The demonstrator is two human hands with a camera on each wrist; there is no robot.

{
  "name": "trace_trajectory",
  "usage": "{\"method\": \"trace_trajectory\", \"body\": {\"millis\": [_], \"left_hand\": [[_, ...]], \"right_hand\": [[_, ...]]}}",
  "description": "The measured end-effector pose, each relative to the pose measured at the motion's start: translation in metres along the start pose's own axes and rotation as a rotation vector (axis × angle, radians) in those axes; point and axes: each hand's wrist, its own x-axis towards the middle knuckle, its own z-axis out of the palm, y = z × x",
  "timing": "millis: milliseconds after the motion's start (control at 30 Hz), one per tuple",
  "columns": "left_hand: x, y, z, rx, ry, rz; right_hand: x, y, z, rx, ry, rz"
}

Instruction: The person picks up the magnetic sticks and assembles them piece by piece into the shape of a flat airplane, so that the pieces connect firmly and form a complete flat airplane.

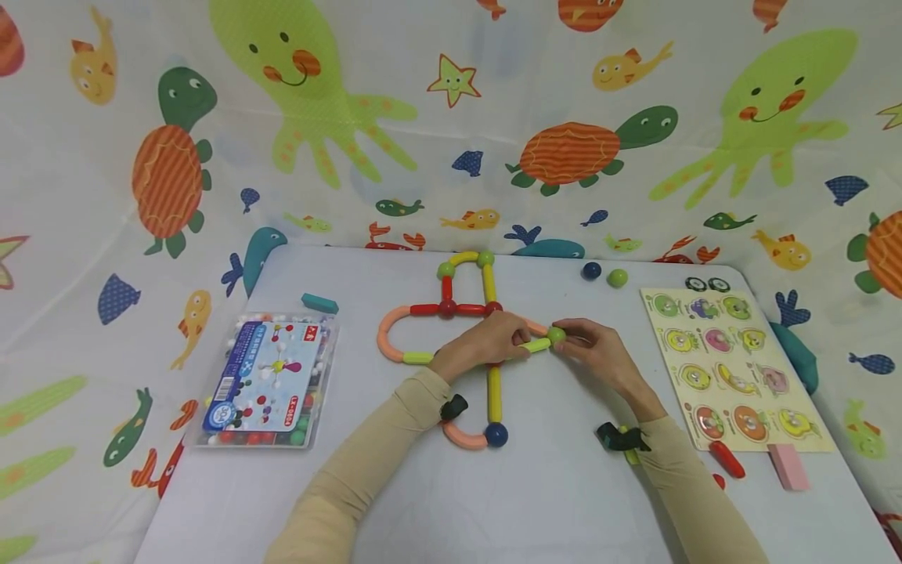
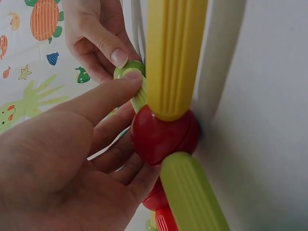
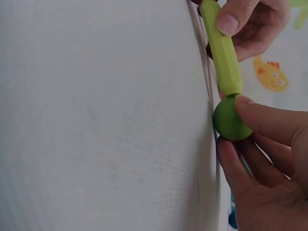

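Observation:
In the middle of the white table lies a figure of toy rods and balls. My left hand (image 1: 489,338) pinches a light green rod (image 3: 224,53) between thumb and fingers. A green ball (image 1: 556,334) sits at that rod's right end, gripped by the fingertips of my right hand (image 1: 599,352). A salmon rod (image 1: 535,326) also runs towards this ball. Beside my left hand is a dark red ball (image 2: 163,134) that joins a yellow rod (image 2: 174,57) and another green rod (image 2: 192,192). A blue ball (image 1: 496,434) ends the figure's near side. The left hand hides part of its centre.
A clear lidded box (image 1: 264,380) of pieces stands at left, a teal block (image 1: 320,303) behind it. Loose blue (image 1: 591,271) and green balls (image 1: 617,278) lie at the back. Right are a fruit puzzle board (image 1: 733,368), a red rod (image 1: 727,459) and a pink block (image 1: 788,468).

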Motion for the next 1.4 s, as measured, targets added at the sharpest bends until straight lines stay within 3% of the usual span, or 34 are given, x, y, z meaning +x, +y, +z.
{"method": "trace_trajectory", "body": {"millis": [300,467,700,833,967,1133,1233,1400], "left_hand": [[-0.011,0.0,-0.007,-0.085,0.004,-0.013],[-0.023,-0.002,-0.016,-0.115,0.037,-0.015],[-0.045,-0.012,-0.022,-0.1,0.112,0.001],[-0.057,-0.02,-0.022,-0.097,0.145,-0.012],[-0.067,-0.027,-0.019,-0.104,0.159,-0.018],[-0.072,-0.032,-0.015,-0.101,0.166,-0.013],[-0.074,-0.035,-0.014,-0.098,0.17,-0.014],[-0.077,-0.039,-0.012,-0.105,0.177,-0.004]], "right_hand": [[-0.002,-0.008,-0.01,-0.045,0.019,0.016],[-0.01,-0.02,-0.034,-0.062,0.117,0.028],[-0.046,-0.033,-0.071,-0.088,0.324,-0.004],[-0.08,-0.031,-0.081,-0.17,0.388,0.043],[-0.117,-0.027,-0.078,-0.286,0.371,0.131],[-0.152,-0.018,-0.061,-0.376,0.313,0.133],[-0.164,-0.015,-0.046,-0.388,0.273,0.148],[-0.17,-0.012,-0.023,-0.421,0.195,0.251]]}}
